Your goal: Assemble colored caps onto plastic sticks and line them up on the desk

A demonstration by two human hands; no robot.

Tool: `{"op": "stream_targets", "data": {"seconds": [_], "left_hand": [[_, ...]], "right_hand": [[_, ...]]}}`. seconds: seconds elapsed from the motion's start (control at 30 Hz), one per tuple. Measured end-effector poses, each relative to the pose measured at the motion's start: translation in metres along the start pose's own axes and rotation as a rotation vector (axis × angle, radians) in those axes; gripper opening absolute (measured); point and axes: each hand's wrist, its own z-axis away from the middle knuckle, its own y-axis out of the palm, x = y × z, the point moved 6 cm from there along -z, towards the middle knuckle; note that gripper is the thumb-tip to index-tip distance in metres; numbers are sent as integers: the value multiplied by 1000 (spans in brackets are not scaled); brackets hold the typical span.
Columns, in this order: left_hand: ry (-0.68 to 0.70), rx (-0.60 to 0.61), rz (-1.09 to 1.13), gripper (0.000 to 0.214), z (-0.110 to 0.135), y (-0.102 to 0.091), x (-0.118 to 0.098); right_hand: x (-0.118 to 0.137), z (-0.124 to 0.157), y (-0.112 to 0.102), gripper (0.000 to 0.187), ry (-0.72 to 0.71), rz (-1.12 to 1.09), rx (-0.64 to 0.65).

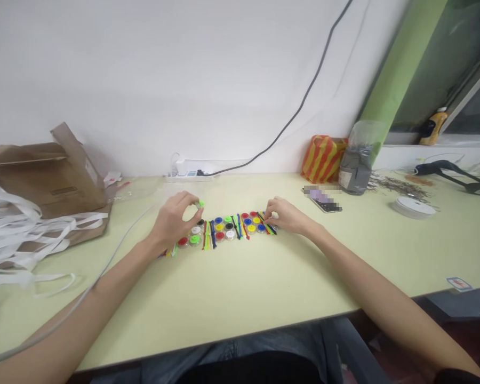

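Between the thumb and forefinger of my left hand (175, 220) is a small clear disc with a green knob (201, 204), raised above the left end of a row of pieces. My right hand (284, 215) is closed in a pinch at the row's right end, touching or just over the coloured plastic strips (270, 228) there. What its fingertips hold, if anything, is hidden. The row alternates groups of clear discs with coloured knobs, such as a white-knobbed disc (230, 234) and a red-knobbed disc (183, 242), with bundles of thin strips (208, 234).
White straps (24, 224) and an open cardboard box (44, 176) lie left. A grey cable (104, 266) crosses my left forearm. Behind stands a power strip (190, 176). To the right are a phone (324, 201), a striped bag (324, 159) and a white spool (414, 208).
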Motion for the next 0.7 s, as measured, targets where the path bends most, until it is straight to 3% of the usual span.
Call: {"op": "stream_targets", "data": {"seconds": [0.23, 0.7], "left_hand": [[2, 8, -6, 10, 0, -1, 0], [-5, 38, 1, 11, 0, 2, -1]], "right_hand": [[-5, 1, -9, 9, 26, 43, -75], [9, 1, -4, 10, 23, 94, -3]]}}
